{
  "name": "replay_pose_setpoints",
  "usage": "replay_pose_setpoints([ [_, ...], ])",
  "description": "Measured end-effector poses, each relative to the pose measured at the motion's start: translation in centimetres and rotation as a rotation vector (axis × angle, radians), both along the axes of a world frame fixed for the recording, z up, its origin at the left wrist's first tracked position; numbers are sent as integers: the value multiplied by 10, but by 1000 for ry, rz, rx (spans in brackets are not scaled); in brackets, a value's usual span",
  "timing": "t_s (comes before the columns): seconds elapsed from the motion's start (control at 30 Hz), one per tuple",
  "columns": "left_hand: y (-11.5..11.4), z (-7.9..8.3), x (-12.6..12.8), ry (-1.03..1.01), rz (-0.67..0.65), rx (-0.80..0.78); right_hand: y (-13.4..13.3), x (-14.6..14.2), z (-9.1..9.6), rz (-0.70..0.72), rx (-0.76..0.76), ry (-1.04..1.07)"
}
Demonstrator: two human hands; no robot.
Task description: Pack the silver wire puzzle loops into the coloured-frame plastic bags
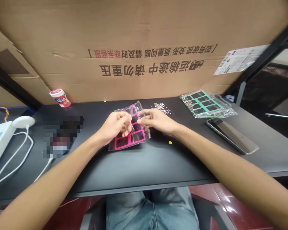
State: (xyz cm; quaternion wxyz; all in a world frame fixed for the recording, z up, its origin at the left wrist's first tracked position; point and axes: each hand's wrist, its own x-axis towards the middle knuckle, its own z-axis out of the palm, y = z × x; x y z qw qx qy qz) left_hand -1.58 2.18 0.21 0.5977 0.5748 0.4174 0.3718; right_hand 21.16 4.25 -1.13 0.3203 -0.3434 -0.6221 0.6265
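Observation:
A clear plastic bag [147, 135] holds a flat pink-framed piece [130, 138] with dark rectangular panels, tilted a little above the black table. My left hand [117, 124] pinches the bag's plastic near its middle, thumb against fingers. From the other side my right hand [155, 119] grips the bag's right part, its thumb on the front and its fingers partly behind. Both hands cover part of the pink frame. Just beyond my right hand lies a loose heap of thin silvery wire-like loops [162, 108] on the table.
At the back right lies another clear bag with a teal-framed piece [202, 103], and a phone [232, 135] in front of it. A small yellow disc [170, 142] is near my right wrist. A red-and-white jar [60, 98], white power strip [0, 140] and cables are left. Cardboard [144, 28] walls the back.

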Motion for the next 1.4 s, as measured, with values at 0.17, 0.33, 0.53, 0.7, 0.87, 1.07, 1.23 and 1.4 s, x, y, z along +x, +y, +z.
replay_pose_setpoints([
  [0.17,-3,-1,2,-22,-24,-2,4,4,3,85,107,-128],
  [0.33,-2,-8,4,62,-25,-72,24,48,16,-237,409,-353],
  [0.53,-3,-11,6,118,-65,-67,29,76,0,-225,808,-921],
  [0.7,-3,-11,7,110,-37,-50,30,63,-15,-158,958,-1148],
  [0.87,-2,-15,6,82,-1,-62,23,60,-1,-341,860,-872],
  [1.07,-4,-14,9,47,41,-44,-8,23,15,-405,749,-350],
  [1.23,-4,-13,10,50,42,-46,5,28,2,-489,856,-501],
  [1.4,-4,-14,10,81,26,-35,33,50,-24,-392,944,-930],
])
